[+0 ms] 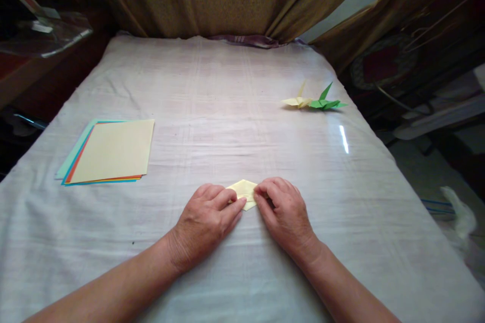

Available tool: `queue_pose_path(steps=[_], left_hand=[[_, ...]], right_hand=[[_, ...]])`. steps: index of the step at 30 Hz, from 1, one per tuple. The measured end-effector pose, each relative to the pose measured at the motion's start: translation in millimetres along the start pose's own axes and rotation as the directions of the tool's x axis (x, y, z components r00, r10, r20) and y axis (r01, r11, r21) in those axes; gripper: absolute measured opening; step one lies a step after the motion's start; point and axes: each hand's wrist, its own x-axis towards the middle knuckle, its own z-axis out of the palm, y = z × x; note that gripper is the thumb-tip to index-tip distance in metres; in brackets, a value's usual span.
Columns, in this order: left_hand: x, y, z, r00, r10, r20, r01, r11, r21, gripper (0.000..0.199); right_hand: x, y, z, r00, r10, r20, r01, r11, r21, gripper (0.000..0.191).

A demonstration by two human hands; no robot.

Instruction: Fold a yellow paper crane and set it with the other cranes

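A small folded piece of pale yellow paper (244, 190) lies on the cloth-covered surface between my two hands. My left hand (212, 217) rests over its left end, with thumb and fingers closed on that side. At the right end, my right hand (282, 207) pinches the edge between thumb and fingertips. Both ends of the folded paper are hidden under my fingers; its middle shows creases and a pointed near edge.
To the left lies a stack of coloured paper sheets (113, 154), pale yellow on top. A yellow paper crane (297, 102) and a green paper crane (325, 104) sit at the far right. A brown curtain (227, 0) hangs behind the white cloth (212, 91).
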Motion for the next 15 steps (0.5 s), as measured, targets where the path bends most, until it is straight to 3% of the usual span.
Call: queue_pose_path(steps=[5,8,11,15], left_hand=[[-0.1,0.0,0.3,1.000,0.000,0.007,0.000,1.000,0.000,0.020],[-0.2,0.0,0.4,1.000,0.005,0.006,-0.005,1.000,0.002,0.021],[-0.2,-0.5,0.9,1.000,0.013,-0.002,-0.013,1.000,0.000,0.023],[-1.1,-3.7,1.0,0.999,0.040,-0.024,-0.040,0.999,0.003,0.020]], right_hand=[[-0.4,2.4,-0.1,1.000,-0.013,-0.003,0.013,0.999,0.032,0.010],[-0.6,0.1,2.2,1.000,-0.002,-0.002,0.002,1.000,-0.026,0.003],[-0.1,-1.1,4.1,1.000,0.014,-0.018,-0.016,0.996,-0.084,0.007],[2.0,1.7,0.5,1.000,0.030,0.002,-0.030,1.000,-0.004,0.009]])
